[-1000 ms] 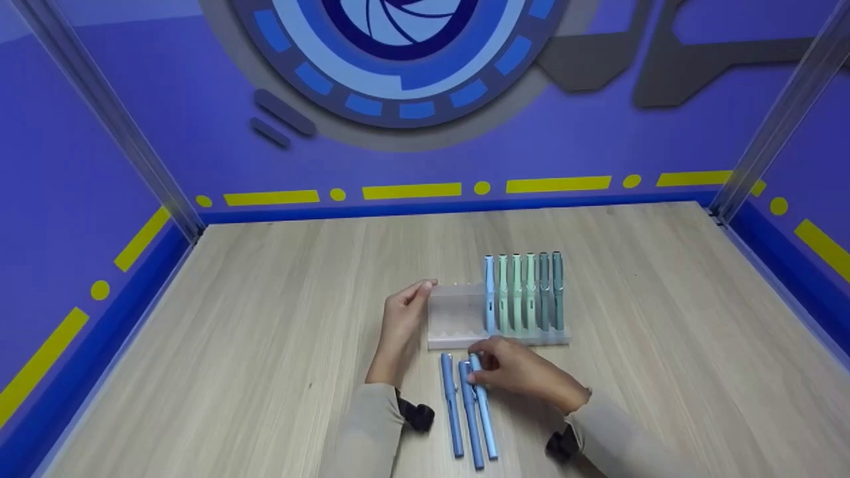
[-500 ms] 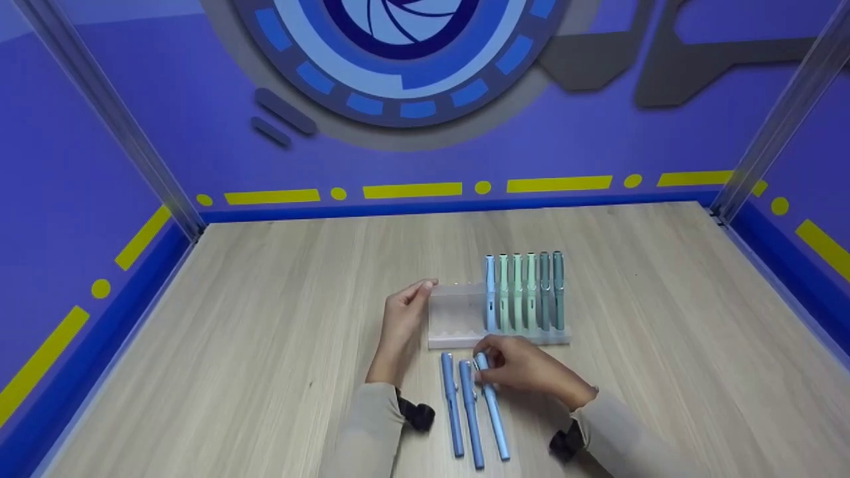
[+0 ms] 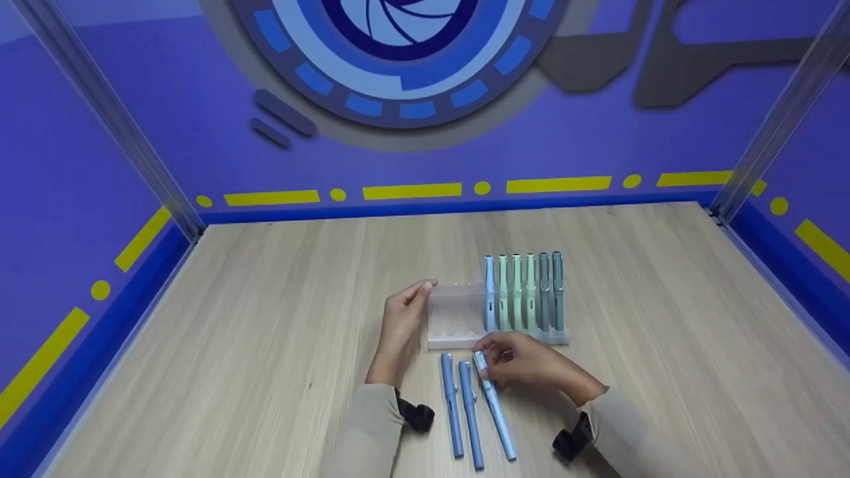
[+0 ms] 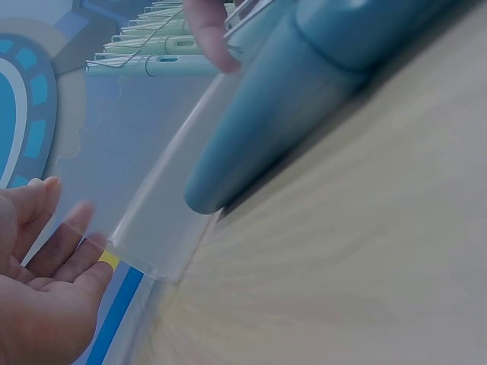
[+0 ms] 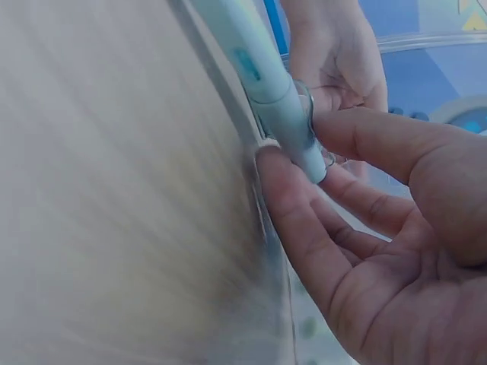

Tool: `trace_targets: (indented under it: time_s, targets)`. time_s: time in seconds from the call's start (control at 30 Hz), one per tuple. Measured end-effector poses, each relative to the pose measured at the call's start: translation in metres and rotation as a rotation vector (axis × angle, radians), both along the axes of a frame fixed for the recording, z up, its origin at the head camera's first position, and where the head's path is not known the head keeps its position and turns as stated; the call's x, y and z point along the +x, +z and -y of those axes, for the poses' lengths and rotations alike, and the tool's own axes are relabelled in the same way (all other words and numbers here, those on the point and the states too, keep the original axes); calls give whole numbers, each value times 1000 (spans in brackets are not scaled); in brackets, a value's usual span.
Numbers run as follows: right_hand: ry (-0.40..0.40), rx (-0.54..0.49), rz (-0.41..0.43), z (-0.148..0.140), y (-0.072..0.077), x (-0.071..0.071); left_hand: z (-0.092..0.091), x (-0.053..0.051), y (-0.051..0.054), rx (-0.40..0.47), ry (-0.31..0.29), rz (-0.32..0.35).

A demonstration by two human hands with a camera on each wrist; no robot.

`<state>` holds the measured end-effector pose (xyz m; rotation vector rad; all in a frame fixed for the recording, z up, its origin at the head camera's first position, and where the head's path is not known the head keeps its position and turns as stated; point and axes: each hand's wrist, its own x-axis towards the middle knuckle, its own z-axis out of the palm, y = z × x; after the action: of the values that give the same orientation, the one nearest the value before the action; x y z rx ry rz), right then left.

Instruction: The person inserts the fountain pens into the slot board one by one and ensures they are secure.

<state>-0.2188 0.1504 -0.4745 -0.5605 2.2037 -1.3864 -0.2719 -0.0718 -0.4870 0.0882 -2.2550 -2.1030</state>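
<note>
My left hand (image 3: 403, 322) holds the left end of a clear pen stand (image 3: 457, 312), thumb at its upper corner. In the left wrist view, its fingers show through the clear panel (image 4: 163, 144). My right hand (image 3: 531, 364) pinches the cap end of a light blue pen (image 3: 495, 408) lying on the table in front of the stand. From the right wrist, the thumb touches the clip side of this pen (image 5: 259, 72), with a finger beneath. Two darker blue pens, one left (image 3: 451, 408) and one middle (image 3: 471, 418), lie beside it, untouched.
Several pens (image 3: 516, 292) stand upright in the right part of the stand, light blue, pale green and dark green. The wooden table (image 3: 265, 318) is bordered by a patterned back wall (image 3: 425, 166) and side walls.
The light blue pen has shifted right, its lower end swinging away from the darker pens, and has rolled so that its window shows. My right hand moved slightly right; the left stayed put.
</note>
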Motion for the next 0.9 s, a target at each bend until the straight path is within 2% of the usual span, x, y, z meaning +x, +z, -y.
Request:
trace_targets:
  time_s: [0.17, 0.4, 0.63, 0.9]
  targets:
    - [-25, -53, 62, 0, 2, 0, 0, -1, -1, 4, 1, 1]
    - [-42, -92, 83, 0, 5, -1, 0, -2, -2, -5, 7, -14]
    - [-60, -130, 85, -1, 9, -4, -1, -3, -3, -4, 7, -16]
    - [-109, -146, 36, -1, 21, -7, 0, -2, -2, -53, 3, -76]
